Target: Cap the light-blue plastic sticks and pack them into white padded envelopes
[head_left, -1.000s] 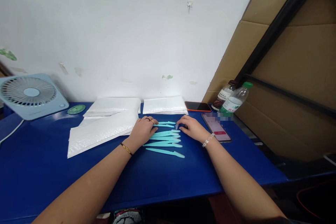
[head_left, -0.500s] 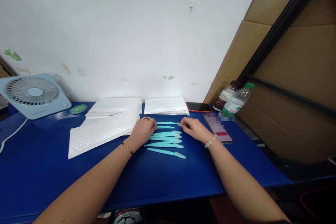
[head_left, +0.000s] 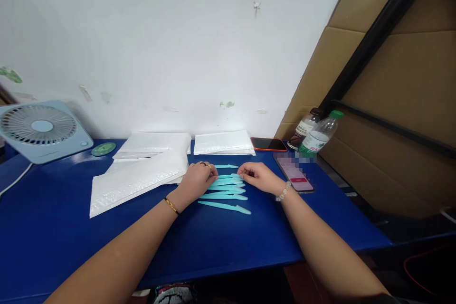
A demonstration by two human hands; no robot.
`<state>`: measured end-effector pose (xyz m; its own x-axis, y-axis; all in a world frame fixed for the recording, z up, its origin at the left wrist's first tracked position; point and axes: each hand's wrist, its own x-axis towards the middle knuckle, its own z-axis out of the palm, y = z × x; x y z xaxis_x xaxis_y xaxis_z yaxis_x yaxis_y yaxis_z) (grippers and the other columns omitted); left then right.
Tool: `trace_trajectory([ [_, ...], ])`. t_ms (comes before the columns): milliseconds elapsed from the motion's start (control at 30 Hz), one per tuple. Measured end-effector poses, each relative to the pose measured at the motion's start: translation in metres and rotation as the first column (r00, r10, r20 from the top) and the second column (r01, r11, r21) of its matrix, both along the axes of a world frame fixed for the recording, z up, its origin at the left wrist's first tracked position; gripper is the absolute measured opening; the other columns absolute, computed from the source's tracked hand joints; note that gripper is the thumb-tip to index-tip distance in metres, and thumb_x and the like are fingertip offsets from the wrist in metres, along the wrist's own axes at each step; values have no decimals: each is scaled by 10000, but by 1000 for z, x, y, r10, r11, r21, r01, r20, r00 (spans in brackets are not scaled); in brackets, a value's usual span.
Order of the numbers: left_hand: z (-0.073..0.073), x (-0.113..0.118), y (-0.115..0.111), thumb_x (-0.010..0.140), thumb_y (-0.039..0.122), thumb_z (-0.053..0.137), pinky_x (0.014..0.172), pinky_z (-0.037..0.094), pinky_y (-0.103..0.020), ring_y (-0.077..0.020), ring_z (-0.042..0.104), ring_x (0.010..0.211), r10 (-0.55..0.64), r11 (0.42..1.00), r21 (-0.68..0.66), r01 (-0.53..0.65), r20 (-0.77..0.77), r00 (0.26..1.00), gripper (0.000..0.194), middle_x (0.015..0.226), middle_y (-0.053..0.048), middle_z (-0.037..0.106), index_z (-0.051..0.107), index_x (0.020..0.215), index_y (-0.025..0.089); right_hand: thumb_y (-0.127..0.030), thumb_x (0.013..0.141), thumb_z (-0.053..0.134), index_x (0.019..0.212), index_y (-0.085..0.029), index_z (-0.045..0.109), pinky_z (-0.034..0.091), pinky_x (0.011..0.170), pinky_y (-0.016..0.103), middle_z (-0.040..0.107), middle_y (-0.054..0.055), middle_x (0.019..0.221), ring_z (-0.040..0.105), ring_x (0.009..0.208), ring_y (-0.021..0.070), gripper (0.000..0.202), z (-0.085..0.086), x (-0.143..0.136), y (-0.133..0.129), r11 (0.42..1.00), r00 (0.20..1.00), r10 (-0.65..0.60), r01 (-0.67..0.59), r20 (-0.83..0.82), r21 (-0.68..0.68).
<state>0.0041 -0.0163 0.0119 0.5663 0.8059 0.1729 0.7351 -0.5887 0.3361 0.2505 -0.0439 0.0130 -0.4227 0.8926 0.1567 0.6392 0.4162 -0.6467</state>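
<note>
Several turquoise eyebrow razors [head_left: 224,205] lie side by side on the blue table, their handles pointing left and blade ends right. My left hand [head_left: 198,179] is closed in a pinch at the handle end of one eyebrow razor [head_left: 225,177] in the upper part of the row. At that razor's blade end, the fingertips of my right hand [head_left: 259,176] are pinched together; the small clear piece between them is mostly hidden. One more razor [head_left: 226,166] lies just beyond my hands.
White bubble mailers [head_left: 138,178] lie left of the razors, and another stack [head_left: 223,143] is against the wall. Two phones [head_left: 270,144] and two bottles [head_left: 319,134] are at the right. A blue fan [head_left: 42,127] and a green disc [head_left: 103,149] occupy the left.
Both hands have come closer together and slightly nearer to me. My right hand has carried the small clear piece leftward to the razor's blade end. The view has shifted slightly.
</note>
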Motion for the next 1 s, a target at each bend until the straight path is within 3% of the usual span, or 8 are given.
trace_trajectory([
  [100,-3,-2,2,878,332,499,792,411,-342,-215,580,903,7,1000,12,-7,-8,1000,190,912,-32,656,649,897,219,-261,854,516,912,-173,655,425,623,243,664,34,803,575,687,141,175,0,14,5,989,992,-122,118,39,87],
  [200,-8,-4,7,886,304,487,879,410,-348,-233,535,1063,85,993,80,-85,1,996,260,1102,-63,627,615,1090,206,-225,837,524,919,-162,649,434,688,274,664,55,836,587,734,162,163,-4,31,14,909,930,-360,331,75,254],
  [267,-12,-4,11,889,290,484,899,405,-353,-238,517,1096,129,987,103,-126,-20,991,282,1137,-72,615,600,1132,206,-237,818,556,898,-158,647,433,693,279,645,56,819,580,732,167,145,-9,37,19,884,899,-420,374,122,281],
  [433,-16,-4,15,869,298,513,815,411,-340,-231,555,970,154,984,101,-147,-70,986,162,952,-59,646,644,900,208,-220,781,597,780,-160,632,424,675,265,603,47,801,562,716,153,70,-19,31,22,934,907,-348,314,235,172],
  [667,-14,-4,15,857,278,505,738,396,-317,-215,580,862,144,987,84,-138,-71,987,146,838,-39,658,622,809,207,-220,761,617,792,-165,623,410,603,237,638,18,743,562,660,133,64,-16,21,18,961,957,-272,275,101,-18],
  [833,-12,-5,15,859,286,499,724,389,-315,-212,589,847,138,987,89,-132,-70,988,154,832,-29,668,629,817,215,-197,758,607,800,-177,655,414,601,226,630,0,706,545,627,115,67,-13,11,16,980,980,-198,197,36,8],
  [1000,-12,-5,15,857,291,498,727,389,-318,-209,590,848,132,988,90,-125,-68,989,164,838,-29,671,638,820,214,-192,737,623,801,-175,642,421,601,226,619,-4,695,540,624,113,68,-18,10,18,980,980,-196,197,-24,37],
])
